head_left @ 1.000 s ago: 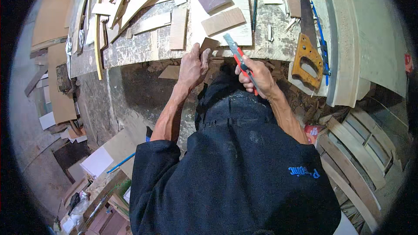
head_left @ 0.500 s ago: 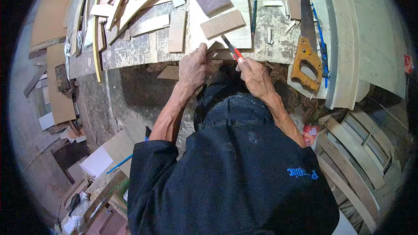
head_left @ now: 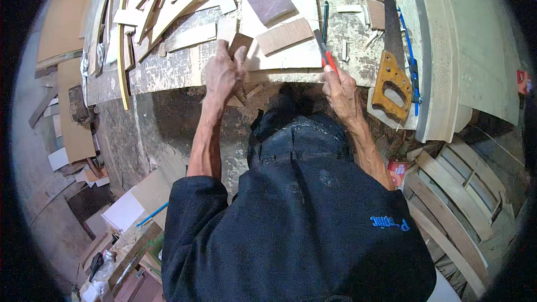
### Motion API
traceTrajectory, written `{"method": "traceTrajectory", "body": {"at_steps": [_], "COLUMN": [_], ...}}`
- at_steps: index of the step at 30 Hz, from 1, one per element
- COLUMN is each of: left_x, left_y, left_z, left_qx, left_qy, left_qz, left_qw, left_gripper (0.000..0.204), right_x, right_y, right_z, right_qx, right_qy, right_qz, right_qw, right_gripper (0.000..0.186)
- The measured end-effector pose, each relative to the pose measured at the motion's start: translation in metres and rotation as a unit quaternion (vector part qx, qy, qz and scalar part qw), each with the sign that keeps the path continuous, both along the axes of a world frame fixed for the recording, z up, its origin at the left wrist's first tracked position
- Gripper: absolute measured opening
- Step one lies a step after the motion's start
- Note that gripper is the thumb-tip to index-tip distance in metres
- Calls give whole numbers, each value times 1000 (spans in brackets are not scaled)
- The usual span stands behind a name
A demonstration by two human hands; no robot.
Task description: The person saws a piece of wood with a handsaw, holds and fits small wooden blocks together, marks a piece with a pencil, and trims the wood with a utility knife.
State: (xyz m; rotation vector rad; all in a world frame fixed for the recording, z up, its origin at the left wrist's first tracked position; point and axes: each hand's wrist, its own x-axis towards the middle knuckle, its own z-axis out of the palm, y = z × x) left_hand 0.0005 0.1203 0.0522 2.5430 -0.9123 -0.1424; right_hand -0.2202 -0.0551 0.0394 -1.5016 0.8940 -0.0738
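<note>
My left hand (head_left: 222,75) is at the bench's front edge, its fingers closed around a small brown wooden strip (head_left: 241,45) that is tilted. A pale end of wood shows just beyond the fingertips; I cannot tell if it belongs to the same strip. My right hand (head_left: 341,95) grips a red-handled knife (head_left: 330,60), its dark blade pointing up and left beside a light brown wooden block (head_left: 285,37). That block and a purplish-brown block (head_left: 268,1) lie on a pale board (head_left: 309,8). A dark pencil (head_left: 325,18) lies to the right of the blocks.
A handsaw (head_left: 393,86) with a wooden handle lies at the right, beside a blue rod (head_left: 411,50) and a long pale moulding (head_left: 437,78). Wooden offcuts (head_left: 187,8) are heaped at the back left. Curved wooden frames (head_left: 458,190) stand low on the right.
My left hand has moved left and taken hold of the wooden strip, which lay flat on the bench before. My right hand has shifted right with the knife, away from my left.
</note>
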Motion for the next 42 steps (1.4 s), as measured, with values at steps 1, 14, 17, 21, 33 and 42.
{"method": "traceTrajectory", "body": {"at_steps": [1,14,17,21,33,42], "left_x": [6,22,4,-24,-19,-26], "left_y": [-1,-11,-32,-62,-75,-57], "left_z": [1,-3,-2,-35,0,20], "left_qx": [56,116,45,91,-11,33], "left_qy": [-20,-200,-199,-236,6,52], "left_qz": [23,24,-52,-133,-163,-261], "left_qw": [998,973,978,958,987,963], "left_gripper": [41,42,41,49,41,29], "right_x": [1,6,7,7,5,4], "right_y": [0,-1,1,-1,7,21], "right_z": [1,-10,-4,-4,-5,7], "right_qx": [-1,61,50,52,6,-153], "right_qy": [-1,-60,-45,-12,25,35], "right_qz": [-1,-93,-113,-109,-59,-15], "right_qw": [1000,992,991,993,998,987], "right_gripper": [36,39,41,41,37,36]}}
